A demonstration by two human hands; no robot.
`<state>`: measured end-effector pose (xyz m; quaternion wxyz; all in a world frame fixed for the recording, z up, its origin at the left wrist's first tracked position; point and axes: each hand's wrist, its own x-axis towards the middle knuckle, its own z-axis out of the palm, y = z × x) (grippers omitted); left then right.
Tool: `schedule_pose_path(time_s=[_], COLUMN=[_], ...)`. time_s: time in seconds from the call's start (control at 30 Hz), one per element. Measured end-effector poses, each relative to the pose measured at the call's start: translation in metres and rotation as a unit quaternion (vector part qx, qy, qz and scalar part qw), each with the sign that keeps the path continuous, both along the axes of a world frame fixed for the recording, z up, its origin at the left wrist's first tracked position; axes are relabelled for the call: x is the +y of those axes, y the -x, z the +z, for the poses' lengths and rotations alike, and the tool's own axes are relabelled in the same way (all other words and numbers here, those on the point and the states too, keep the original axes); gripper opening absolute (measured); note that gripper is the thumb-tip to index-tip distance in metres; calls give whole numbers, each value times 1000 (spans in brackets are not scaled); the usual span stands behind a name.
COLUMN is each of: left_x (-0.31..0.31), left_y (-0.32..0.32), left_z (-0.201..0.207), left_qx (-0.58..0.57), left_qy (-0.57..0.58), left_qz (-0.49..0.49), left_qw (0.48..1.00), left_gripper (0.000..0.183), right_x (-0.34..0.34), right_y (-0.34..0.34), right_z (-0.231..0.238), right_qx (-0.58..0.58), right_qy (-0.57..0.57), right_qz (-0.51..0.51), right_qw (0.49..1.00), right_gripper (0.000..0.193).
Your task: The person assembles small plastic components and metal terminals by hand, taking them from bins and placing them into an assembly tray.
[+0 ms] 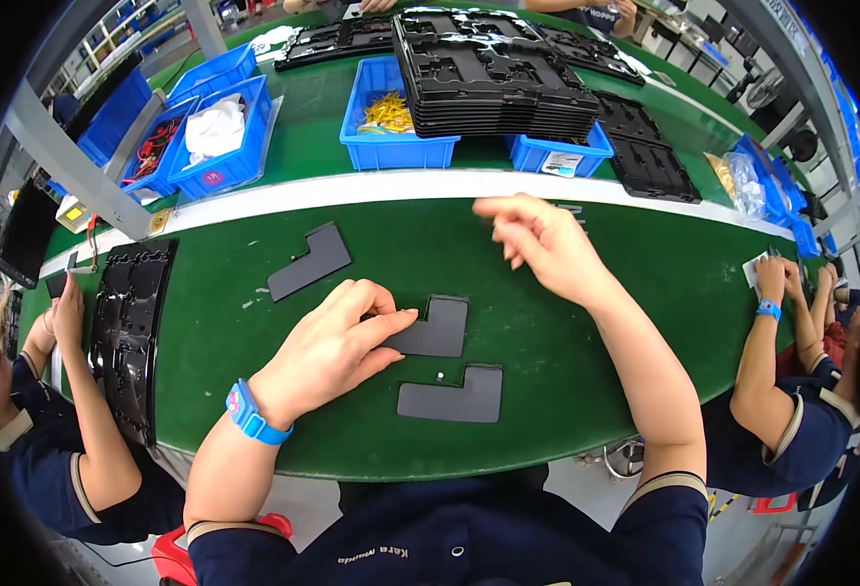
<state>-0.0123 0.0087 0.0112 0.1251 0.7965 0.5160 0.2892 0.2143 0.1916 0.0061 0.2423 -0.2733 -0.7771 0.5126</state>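
On the green table, my left hand [337,337] has its thumb and index finger closed at the left end of a flat, dark grey L-shaped piece [441,330]. Its fingers cover part of that end. Below it lies a second L-shaped piece [454,398], with a tiny white bit [440,375] at its inner corner. A third L-shaped piece [313,262] rests at an angle, up and left of my left hand. My right hand [545,244] is raised to the upper right of the held piece, index finger stretched leftward, other fingers loosely bent, with nothing visible in it.
Black moulded trays are stacked [493,83] at the far side, above blue bins, one with yellow parts [388,114]. Another black tray [135,332] lies at left. A grey post [83,161] stands beyond it. Co-workers sit on both sides.
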Motion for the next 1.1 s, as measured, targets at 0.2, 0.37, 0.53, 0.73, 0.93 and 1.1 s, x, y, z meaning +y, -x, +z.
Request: schedule_pose_path(time_s=[0.2,0.37,0.53,0.73,0.93,1.1], left_x=[-4,-5,-5,-4,-5,-5], left_y=[-3,-5,-7,-12,-12,-13], left_z=[1,2,0,2,1,2], left_qx=[15,48,82,101,106,116], left_qy=[21,6,-21,-63,-87,-92], left_qz=[5,-3,5,-3,1,5], left_qw=[1000,999,996,993,990,989], left_gripper=[54,55,57,51,49,46], right_x=[-28,-43,-49,-53,-60,-64], right_y=[5,6,8,9,11,9], right_z=[12,13,10,12,13,15], right_qx=[2,-14,-13,-30,-47,-68], right_qy=[102,104,35,-81,-108,-103], right_qz=[65,80,53,33,34,25], right_qw=[993,991,998,996,992,992], right_gripper=[12,10,6,5,6,6])
